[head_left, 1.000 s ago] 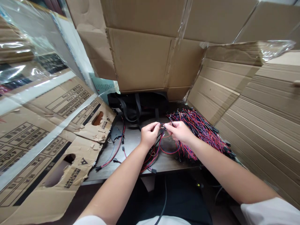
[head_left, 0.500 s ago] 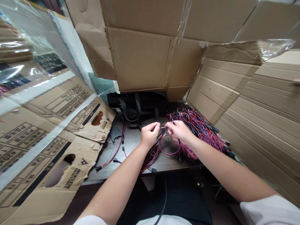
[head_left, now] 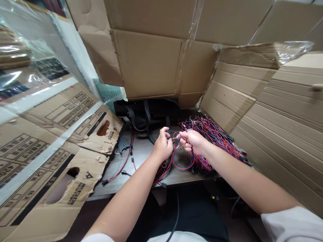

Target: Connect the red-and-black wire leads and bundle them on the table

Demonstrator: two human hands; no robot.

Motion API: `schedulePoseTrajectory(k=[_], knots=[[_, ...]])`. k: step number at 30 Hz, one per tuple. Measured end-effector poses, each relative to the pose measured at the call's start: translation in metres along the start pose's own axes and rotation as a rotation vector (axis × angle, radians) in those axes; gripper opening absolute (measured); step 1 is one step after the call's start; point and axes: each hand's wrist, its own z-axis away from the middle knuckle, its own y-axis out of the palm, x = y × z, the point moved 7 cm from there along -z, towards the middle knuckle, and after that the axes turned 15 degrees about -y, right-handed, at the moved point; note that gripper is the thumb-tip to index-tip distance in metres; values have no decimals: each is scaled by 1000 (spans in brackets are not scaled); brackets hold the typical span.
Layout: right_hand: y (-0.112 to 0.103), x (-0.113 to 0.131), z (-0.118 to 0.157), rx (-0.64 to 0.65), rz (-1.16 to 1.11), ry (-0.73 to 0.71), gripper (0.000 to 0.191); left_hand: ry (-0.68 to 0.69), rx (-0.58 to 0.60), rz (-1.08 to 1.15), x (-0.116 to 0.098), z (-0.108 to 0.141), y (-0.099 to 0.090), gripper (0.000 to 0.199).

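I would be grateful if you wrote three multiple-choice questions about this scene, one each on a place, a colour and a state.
1. Where does the big bundle of red and black wires lie?
A. In the person's lap
B. On the tabletop, beside the right hand
C. Inside a cardboard box

2. What colour is the strapped bag beyond the hands?
A. White
B. Green
C. Black

3. What is the right hand doing?
A. Lying flat
B. Pinching thin wires
C. Gripping scissors

1 B: the bundle rests on the tabletop.
2 C: bag and straps show black.
3 B: thumb and fingers close on the wires.
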Motion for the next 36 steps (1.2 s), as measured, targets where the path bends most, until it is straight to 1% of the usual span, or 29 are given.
schedulePoseTrajectory(k=[2, 5, 6, 8, 10, 12, 14, 16, 19, 22, 26, 28, 30, 33, 36], knots=[[0, 0, -2, 3, -15, 3, 25, 34, 59, 39, -4, 2, 3, 34], [0, 0, -3, 15, -31, -3, 24, 80, 125, -25, -11, 4, 7, 4], [0, 1, -4, 21, -34, -9, 22, 94, 143, -61, -14, 5, 8, 5], [0, 2, -4, 36, -37, -19, 19, 119, 181, -103, -18, 6, 11, 18], [0, 3, -5, 40, -38, -31, 17, 130, 217, -88, -22, 7, 12, 27], [-4, 3, -5, 0, -35, -53, 15, 101, 224, -47, -23, 5, 10, 32], [-10, 3, -6, -75, -32, -81, 13, 44, 171, 8, -21, 2, 4, 34], [-15, 3, -6, -139, -31, -107, 10, -13, 82, 69, -18, -2, -4, 36], [-16, 1, -5, -172, -30, -133, 10, -73, -20, 132, -11, -7, -12, 37], [-14, 1, -3, -159, -22, -163, 16, -134, -44, 163, -1, -12, -14, 36], [-11, 6, -1, -123, 14, -256, 27, -247, -51, 262, 12, -16, -18, 40], [-10, 11, 2, -129, 27, -313, 33, -304, -21, 346, 13, -17, -20, 40], [-8, 15, 5, -128, 31, -351, 37, -359, 38, 435, 11, -17, -21, 38], [1, 20, 10, -101, 33, -357, 39, -415, 153, 563, 3, -16, -21, 36], [9, 23, 15, -78, 21, -350, 41, -485, 274, 835, -3, -13, -19, 29]])
